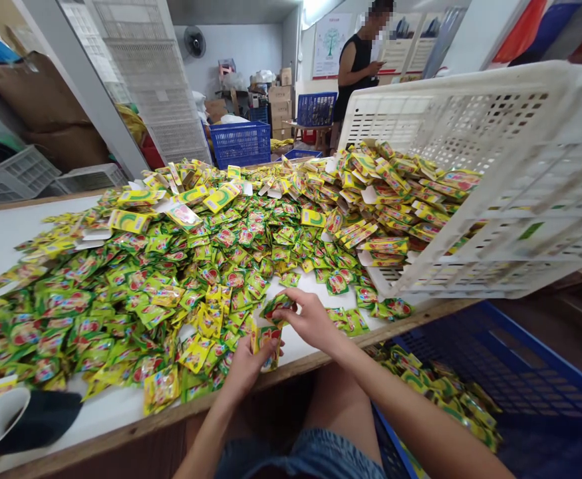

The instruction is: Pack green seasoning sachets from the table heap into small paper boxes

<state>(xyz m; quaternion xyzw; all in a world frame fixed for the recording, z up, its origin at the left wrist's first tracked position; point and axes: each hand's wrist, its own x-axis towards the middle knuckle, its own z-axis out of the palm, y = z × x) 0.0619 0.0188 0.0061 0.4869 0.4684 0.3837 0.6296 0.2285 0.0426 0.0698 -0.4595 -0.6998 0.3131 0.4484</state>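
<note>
A big heap of small green and yellow sachets [171, 266] covers the white table [1, 233]. My left hand [248, 362] is closed around a small stack of sachets [267, 339] held upright at the table's near edge. Just above it, my right hand [310, 319] pinches a green sachet [277, 306] taken from the edge of the heap. Flat yellow card sleeves [131, 221] lie mixed in along the far side of the heap.
A white plastic crate [495, 166] lies tipped on its side at the right, spilling sachets. A blue crate [520, 379] with packed sachets sits below the table's right end. A person in black [358, 73] stands at the back beside blue baskets [241, 143].
</note>
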